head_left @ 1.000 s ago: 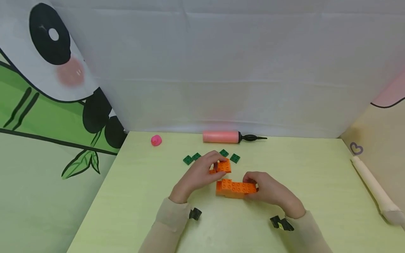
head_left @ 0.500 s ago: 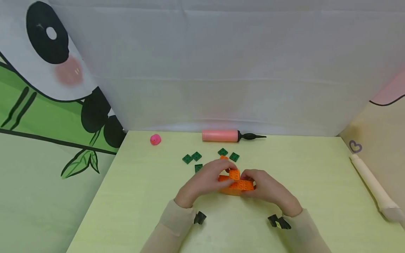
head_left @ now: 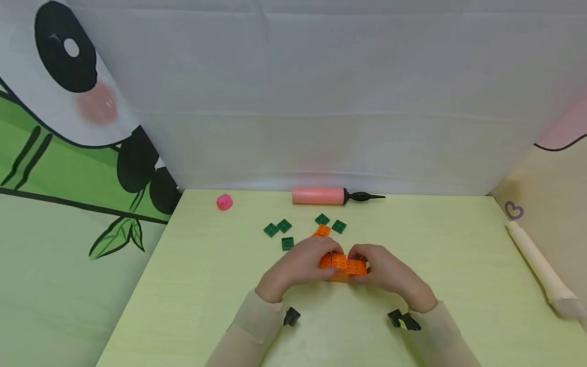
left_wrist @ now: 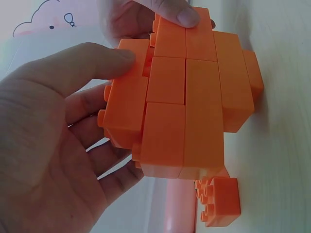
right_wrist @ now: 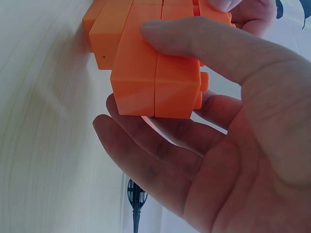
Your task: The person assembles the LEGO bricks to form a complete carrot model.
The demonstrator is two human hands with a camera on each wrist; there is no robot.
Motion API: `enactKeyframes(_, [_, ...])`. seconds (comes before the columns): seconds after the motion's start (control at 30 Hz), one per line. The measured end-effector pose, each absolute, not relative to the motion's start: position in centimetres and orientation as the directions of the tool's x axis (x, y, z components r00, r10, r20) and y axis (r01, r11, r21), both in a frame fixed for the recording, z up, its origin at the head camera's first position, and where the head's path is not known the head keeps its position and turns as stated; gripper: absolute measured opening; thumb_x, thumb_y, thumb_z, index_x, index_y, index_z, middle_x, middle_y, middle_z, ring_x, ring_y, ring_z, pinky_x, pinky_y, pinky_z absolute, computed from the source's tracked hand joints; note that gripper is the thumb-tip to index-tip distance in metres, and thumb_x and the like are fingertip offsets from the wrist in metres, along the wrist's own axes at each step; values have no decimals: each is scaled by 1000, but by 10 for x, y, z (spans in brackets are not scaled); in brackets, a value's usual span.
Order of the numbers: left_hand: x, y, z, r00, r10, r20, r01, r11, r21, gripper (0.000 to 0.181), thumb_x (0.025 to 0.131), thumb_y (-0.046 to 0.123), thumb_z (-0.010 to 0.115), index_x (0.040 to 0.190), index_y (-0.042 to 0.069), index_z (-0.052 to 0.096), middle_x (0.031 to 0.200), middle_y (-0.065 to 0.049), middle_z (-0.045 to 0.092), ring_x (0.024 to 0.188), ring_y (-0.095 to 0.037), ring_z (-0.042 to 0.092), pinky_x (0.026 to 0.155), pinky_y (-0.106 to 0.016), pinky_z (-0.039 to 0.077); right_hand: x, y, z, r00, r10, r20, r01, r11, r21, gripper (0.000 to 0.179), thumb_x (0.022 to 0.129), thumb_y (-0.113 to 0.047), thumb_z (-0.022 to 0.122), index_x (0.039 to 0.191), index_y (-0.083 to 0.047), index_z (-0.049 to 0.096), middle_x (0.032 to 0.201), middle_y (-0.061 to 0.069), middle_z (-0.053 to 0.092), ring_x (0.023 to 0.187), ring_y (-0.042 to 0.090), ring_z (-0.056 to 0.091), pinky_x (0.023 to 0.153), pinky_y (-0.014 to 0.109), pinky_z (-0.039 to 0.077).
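Observation:
A stepped stack of orange toy building bricks [head_left: 341, 276] stands between the two hands, wider in its upper layers than at its foot in the left wrist view. My left hand [head_left: 300, 262] pinches an orange brick [left_wrist: 125, 104] in the top layer, its thumb on the near side and fingers behind. That brick sits against the studs, with a thin gap showing along part of the seam. At the other end, my right hand [head_left: 390, 272] grips the stack, thumb [right_wrist: 167, 36] pressed on its near face. Far-side fingertips are partly hidden by the bricks.
Just behind the left hand lie loose orange bricks [head_left: 323, 230]. Several green bricks [head_left: 287, 243] are scattered farther back. A pink pump [head_left: 318, 195] with a black nozzle and a small pink toy [head_left: 224, 202] lie near the back edge. A pale roll [head_left: 538, 267] runs along the right side.
The left hand has moved from the loose bricks at the back to the stack, bringing an orange brick onto its top. The right hand keeps its grip, shifted slightly left.

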State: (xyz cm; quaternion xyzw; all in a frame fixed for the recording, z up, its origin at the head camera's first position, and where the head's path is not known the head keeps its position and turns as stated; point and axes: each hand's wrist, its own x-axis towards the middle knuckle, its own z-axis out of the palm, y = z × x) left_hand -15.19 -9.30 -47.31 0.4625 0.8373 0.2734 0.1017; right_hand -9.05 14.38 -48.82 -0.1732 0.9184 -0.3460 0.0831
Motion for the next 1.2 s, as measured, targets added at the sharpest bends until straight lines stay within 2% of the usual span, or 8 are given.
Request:
enactKeyframes(0.17, [-152, -92, -473, -564, 823, 72, 720, 447, 530, 23, 89, 16, 75, 112, 15, 73, 103, 11, 67, 89, -7, 56, 81, -22, 47, -91, 144, -488, -925, -379, -38, -258, 696, -670, 32, 81, -15, 91, 103, -14, 68, 94, -9, 64, 84, 14, 56, 76, 32, 52])
enactKeyframes(0.5, [-150, -90, -472, -551, 831, 70, 749, 456, 481, 23, 91, 17, 78, 112, 14, 71, 105, 7, 67, 90, -8, 57, 82, -22, 48, -92, 144, -489, -927, -370, -54, -239, 698, -675, 32, 82, -17, 91, 104, -14, 68, 95, -9, 64, 85, 15, 57, 78, 33, 52])
enactKeyframes(0.8, [-148, -89, -471, -541, 836, 87, 772, 453, 445, 17, 92, 18, 80, 106, 15, 69, 100, 7, 65, 85, -9, 55, 78, -21, 46, -92, 143, -487, -925, -377, -53, -245, 695, -676, 32, 81, -17, 91, 103, -14, 68, 93, -9, 63, 84, 14, 56, 78, 33, 52])
enactKeyframes(1.2, [-148, -89, -474, -564, 824, 52, 731, 469, 495, 22, 92, 17, 81, 110, 14, 68, 105, 6, 67, 90, -9, 57, 82, -22, 48, -91, 143, -488, -923, -383, -42, -255, 687, -680, 31, 82, -16, 91, 103, -14, 68, 93, -9, 63, 84, 14, 56, 79, 35, 53])
